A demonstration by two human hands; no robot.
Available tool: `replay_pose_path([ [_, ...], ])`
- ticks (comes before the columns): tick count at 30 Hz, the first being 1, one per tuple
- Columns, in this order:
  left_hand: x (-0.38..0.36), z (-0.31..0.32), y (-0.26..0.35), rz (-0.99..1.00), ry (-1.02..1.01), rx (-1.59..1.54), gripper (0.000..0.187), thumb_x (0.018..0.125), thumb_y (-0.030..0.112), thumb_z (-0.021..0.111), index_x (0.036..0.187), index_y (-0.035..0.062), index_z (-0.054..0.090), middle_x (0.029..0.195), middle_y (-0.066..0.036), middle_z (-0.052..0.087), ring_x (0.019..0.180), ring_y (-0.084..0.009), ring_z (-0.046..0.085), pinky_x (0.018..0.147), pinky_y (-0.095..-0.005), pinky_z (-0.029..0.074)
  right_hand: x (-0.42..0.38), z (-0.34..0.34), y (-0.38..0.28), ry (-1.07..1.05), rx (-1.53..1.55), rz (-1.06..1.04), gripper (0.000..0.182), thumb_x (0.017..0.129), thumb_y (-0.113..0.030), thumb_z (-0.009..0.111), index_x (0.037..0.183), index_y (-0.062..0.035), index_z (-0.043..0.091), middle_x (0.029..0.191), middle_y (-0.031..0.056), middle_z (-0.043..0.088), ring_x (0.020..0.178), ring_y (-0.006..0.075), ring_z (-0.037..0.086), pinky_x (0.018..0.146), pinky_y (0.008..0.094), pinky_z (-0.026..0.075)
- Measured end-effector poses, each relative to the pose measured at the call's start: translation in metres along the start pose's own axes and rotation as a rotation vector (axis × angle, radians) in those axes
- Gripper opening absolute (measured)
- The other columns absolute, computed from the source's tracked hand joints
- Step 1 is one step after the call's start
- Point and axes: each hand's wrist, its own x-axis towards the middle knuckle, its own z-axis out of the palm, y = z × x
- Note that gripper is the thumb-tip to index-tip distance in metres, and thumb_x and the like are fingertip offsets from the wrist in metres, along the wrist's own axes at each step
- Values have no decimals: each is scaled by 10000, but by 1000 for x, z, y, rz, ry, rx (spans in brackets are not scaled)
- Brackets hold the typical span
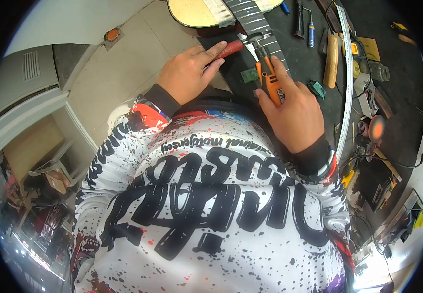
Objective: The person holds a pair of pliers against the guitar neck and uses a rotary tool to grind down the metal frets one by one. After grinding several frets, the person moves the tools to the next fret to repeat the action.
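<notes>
My left hand (187, 71) is closed around a tool with a worn red handle (231, 49), whose metal end reaches the edge of the fretted guitar neck (249, 18). In my right hand (297, 110) is an orange-and-black hand tool (271, 85) with a label on its body. Its dark head lies over the frets, right by the metal end of the red-handled tool; its exact kind I cannot tell. The pale guitar body (192, 13) lies beyond my hands, with tape along its edge by the neck. A small green piece (249, 74) sits just left of the orange tool.
On the dark worktop (294, 61) to the right are a blue screwdriver (311, 35), a wooden block (332, 61), a crumpled green piece (316, 89), a long white ruler (347, 83) and a glass jar (380, 72). Cables and more tools crowd the far right. Floor tiles (133, 53) show at left.
</notes>
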Motion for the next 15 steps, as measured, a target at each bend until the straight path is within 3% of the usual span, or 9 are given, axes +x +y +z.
replay_pose_path([
  [15,8,-12,13,-34,-64,32,427,1027,236,741,1442,135,728,847,-137,692,769,-321,677,718,-440,565,0,4,3,8,16,-40,724,959,-375,794,1625,-267,530,939,201,710,792,412,751,689,499,608],
])
